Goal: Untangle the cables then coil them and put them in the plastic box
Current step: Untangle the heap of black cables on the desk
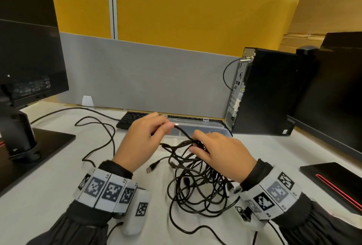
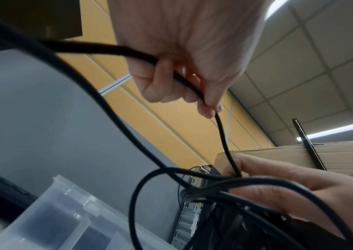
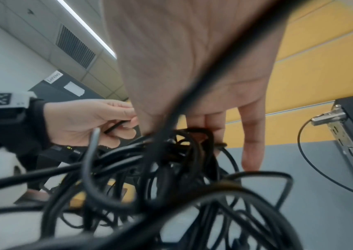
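Your left hand (image 1: 144, 140) pinches one black strand (image 1: 183, 132) pulled from the tangled cables (image 1: 197, 182) on the bench (image 1: 49, 176). Your right hand (image 1: 219, 154) grips the tangle's top, just near of the plastic box (image 1: 215, 126).

A tangle of thin black cables (image 1: 197, 182) is heaped on the white desk, its upper loops lifted clear of the surface. One strand (image 1: 183, 133) is drawn out taut toward 10 o'clock from the knot. A loose plug (image 1: 150, 168) is seen at 9 o'clock of the heap. A clear plastic box (image 1: 207, 127), lid off, is set at 12 o'clock, just beyond the tangle.
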Tool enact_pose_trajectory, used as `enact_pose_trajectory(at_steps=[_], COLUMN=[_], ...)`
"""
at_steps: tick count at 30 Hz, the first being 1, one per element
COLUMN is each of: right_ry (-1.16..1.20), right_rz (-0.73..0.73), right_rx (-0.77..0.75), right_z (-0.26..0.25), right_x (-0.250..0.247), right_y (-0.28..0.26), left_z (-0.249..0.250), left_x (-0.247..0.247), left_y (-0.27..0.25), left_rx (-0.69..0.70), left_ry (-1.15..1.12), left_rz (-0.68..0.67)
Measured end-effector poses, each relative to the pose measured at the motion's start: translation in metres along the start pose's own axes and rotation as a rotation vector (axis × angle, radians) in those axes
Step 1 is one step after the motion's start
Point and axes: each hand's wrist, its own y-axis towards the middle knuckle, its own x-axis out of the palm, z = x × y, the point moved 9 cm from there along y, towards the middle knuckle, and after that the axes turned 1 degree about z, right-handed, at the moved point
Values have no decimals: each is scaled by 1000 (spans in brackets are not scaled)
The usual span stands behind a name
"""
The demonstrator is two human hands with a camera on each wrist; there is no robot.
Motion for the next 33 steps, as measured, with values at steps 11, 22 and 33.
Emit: enact_pose_trajectory(at_steps=[11, 22, 33], right_ry=[228, 598, 638], right_rz=[-159, -147, -89], right_rx=[47, 80, 178], right_z=[22, 27, 45], right_x=[10, 11, 19], right_y=[-1, -11, -12], left_z=[16, -2, -4], left_x=[6, 1, -19], left_y=[-2, -1, -1], left_rx=[101, -5, -72], left_ry=[-150, -102, -209], left_rz=[-129, 5, 127])
